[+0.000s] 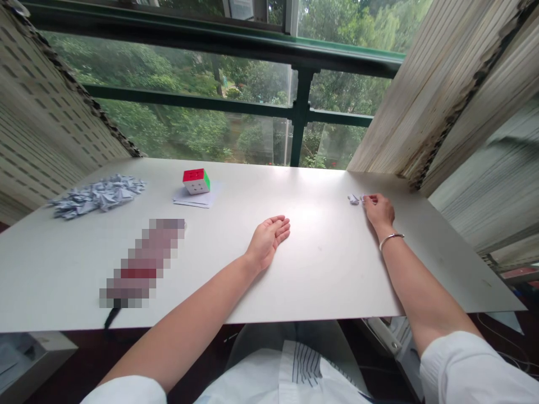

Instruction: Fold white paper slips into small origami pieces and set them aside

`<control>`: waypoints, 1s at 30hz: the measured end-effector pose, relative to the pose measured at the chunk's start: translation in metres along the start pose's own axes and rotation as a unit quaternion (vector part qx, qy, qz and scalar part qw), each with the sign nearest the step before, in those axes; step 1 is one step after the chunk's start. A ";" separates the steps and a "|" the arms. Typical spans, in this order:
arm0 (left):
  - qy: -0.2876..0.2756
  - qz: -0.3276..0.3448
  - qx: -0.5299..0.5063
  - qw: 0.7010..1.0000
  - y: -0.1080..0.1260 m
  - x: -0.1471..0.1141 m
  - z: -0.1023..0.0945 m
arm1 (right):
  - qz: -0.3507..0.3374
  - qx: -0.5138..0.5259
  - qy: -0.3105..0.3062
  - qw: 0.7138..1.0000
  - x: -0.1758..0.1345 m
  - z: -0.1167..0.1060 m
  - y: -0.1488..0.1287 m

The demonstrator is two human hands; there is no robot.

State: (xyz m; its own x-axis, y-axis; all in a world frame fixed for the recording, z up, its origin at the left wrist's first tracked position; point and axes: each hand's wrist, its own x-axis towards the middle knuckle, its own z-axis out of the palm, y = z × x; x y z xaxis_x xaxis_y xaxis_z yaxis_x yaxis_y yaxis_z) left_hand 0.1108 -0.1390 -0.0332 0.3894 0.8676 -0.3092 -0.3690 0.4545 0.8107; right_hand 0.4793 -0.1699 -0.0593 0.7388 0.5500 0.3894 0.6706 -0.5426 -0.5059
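My left hand (269,238) rests on its side near the middle of the white table (311,280). Its fingers are loosely extended, and nothing lies in it. Farther right, my right hand (380,210), with a silver bangle on the wrist, has its fingertips pinched at the tabletop. A bit of white paper (362,199) shows at those fingertips; its shape is mostly hidden. Just left of it lies a small folded paper piece (352,199).
A heap of folded papers (101,196) lies at the far left. A puzzle cube (196,181) sits on a small stack of paper sheets (193,199). Nearer me is a pixelated long object (145,264) with a black strap. Curtains (404,95) flank the window behind the table.
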 end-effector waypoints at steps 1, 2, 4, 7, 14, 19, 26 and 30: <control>-0.001 -0.001 0.000 1.000 0.000 0.000 0.000 | 0.001 0.001 0.004 1.000 0.000 0.000 0.000; -0.003 -0.002 0.000 1.000 0.000 0.000 0.000 | 0.001 0.001 0.010 1.000 0.000 -0.001 -0.001; -0.005 -0.005 0.000 1.000 0.000 0.001 0.000 | 0.001 0.000 0.026 1.000 0.000 -0.001 -0.001; 0.001 -0.003 -0.005 1.000 -0.001 0.001 -0.001 | -0.002 -0.001 0.046 0.999 -0.002 -0.003 -0.001; 0.020 0.066 0.033 0.997 0.011 -0.002 -0.010 | -0.051 0.021 0.117 0.992 -0.012 -0.001 -0.010; 0.087 0.176 0.170 0.966 0.055 0.004 -0.034 | -0.179 0.050 0.069 0.980 -0.041 -0.004 -0.050; 0.317 0.177 0.475 0.801 0.161 0.029 -0.129 | -0.333 0.128 -0.195 0.914 -0.111 0.004 -0.135; 0.374 0.126 0.513 0.762 0.197 0.039 -0.173 | -0.366 0.165 -0.241 0.883 -0.149 0.016 -0.175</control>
State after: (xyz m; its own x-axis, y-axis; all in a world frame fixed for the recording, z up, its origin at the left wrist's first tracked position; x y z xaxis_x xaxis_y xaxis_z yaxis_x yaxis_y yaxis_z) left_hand -0.0926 0.0188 0.0286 -0.3169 0.9478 0.0352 0.6517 0.1906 0.7341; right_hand 0.2503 -0.1468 -0.0409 -0.0532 0.9268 0.3718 0.8422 0.2417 -0.4819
